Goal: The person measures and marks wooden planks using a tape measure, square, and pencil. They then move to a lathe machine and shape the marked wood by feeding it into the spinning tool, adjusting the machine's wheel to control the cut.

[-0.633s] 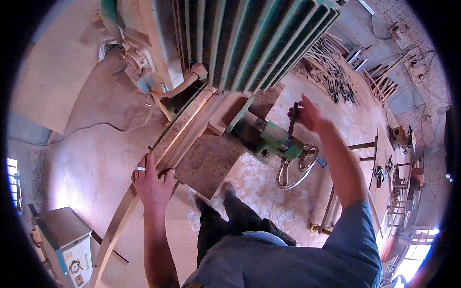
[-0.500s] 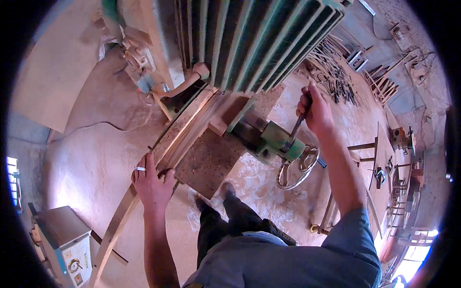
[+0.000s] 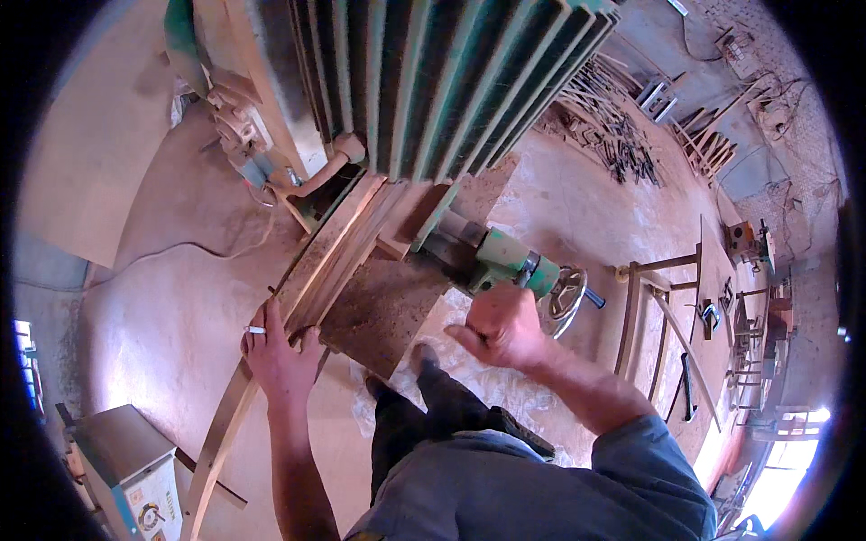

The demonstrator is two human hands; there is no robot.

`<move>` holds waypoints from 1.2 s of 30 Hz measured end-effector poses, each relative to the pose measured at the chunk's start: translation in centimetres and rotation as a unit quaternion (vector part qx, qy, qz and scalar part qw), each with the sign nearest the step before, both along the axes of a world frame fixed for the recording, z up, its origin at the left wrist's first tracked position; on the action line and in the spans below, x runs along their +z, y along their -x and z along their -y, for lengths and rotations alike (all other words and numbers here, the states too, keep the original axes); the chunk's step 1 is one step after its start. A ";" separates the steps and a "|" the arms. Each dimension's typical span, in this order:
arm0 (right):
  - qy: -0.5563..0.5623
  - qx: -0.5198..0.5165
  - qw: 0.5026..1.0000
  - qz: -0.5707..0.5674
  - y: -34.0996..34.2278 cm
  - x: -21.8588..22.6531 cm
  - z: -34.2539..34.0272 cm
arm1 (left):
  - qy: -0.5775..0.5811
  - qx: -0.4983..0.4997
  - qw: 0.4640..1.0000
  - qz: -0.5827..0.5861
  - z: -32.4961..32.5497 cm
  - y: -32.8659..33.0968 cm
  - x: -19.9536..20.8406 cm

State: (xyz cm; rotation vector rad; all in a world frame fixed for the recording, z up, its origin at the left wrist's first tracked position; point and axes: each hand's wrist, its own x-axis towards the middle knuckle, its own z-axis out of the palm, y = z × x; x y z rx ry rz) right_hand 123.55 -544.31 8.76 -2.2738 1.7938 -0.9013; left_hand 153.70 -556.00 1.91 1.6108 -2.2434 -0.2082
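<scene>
My left hand (image 3: 283,362) is closed round the near end of several wooden strips (image 3: 338,257) that lie side by side in the machine. A white cigarette (image 3: 256,330) is held between its fingers. My right hand (image 3: 507,326) makes a fist on a metal lever (image 3: 527,269), whose lower part it hides. The lever joins a green clamp housing (image 3: 507,256) with a metal handwheel (image 3: 568,299) behind it. Beyond the strips rises the ribbed green machine body (image 3: 433,81). A brown wooden block (image 3: 410,225) sits between the strips and the clamp plate.
Below the clamp is a sawdust-covered bed (image 3: 374,311). A long pale timber (image 3: 216,437) runs to the lower left, near a grey control box (image 3: 131,460). A cable (image 3: 180,248) crosses the floor. Wooden frames (image 3: 663,298) stand at right; scrap sticks (image 3: 613,126) lie behind.
My right hand has swung the lever down and toward me, from the upper right to below the clamp housing. My left hand keeps its hold on the strips. The view has shifted slightly.
</scene>
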 end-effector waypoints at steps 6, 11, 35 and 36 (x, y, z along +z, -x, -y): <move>0.003 0.024 0.999 -0.035 -0.1 0.1 0.0 | 0.008 -0.007 1.000 0.000 0.0 -0.1 -0.5; -0.001 0.096 0.995 -0.030 1.0 0.2 0.7 | 0.008 -0.021 1.000 -0.018 0.1 -0.1 -0.2; -0.061 -0.082 0.992 -0.070 12.7 -1.5 -10.6 | 0.008 -0.010 1.000 -0.005 -0.2 0.1 0.0; -0.051 -0.104 0.988 -0.103 13.0 -3.2 -11.1 | 0.004 -0.010 1.000 -0.003 -0.2 0.1 0.0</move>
